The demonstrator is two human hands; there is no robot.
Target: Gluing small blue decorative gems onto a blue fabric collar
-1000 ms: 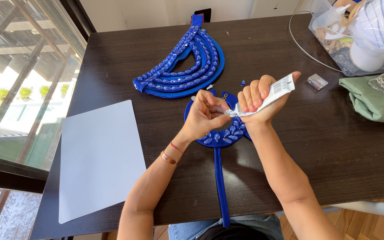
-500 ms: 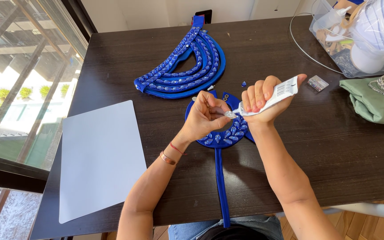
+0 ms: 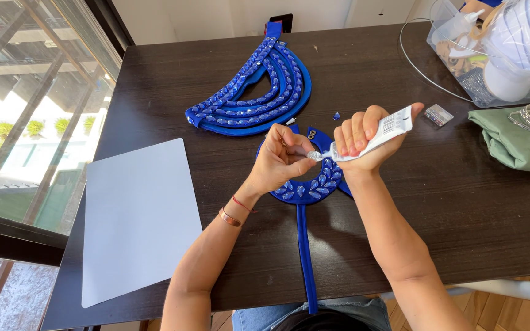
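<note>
Far left, a flat white sheet (image 3: 139, 217) lies smooth and matte on the dark wood-grain table (image 3: 461, 202). Above centre, a curved blue beaded collar (image 3: 259, 98) rests, studded with glossy teardrop stones. Now the action: the left hand (image 3: 280, 162) has its fingers pinched together on something tiny at the nozzle, too small to tell what. The right hand (image 3: 360, 138) is clamped around a soft white glue tube (image 3: 375, 135), just above the round blue jewelled piece (image 3: 308, 184) with its long strap hanging off the table edge. Risk here, I'd judge: squeeze too hard and glue blobs onto fingers or stones; the small bit could slip away. At right, folded green cloth (image 3: 513, 144), a clear plastic tub (image 3: 492, 55).
</note>
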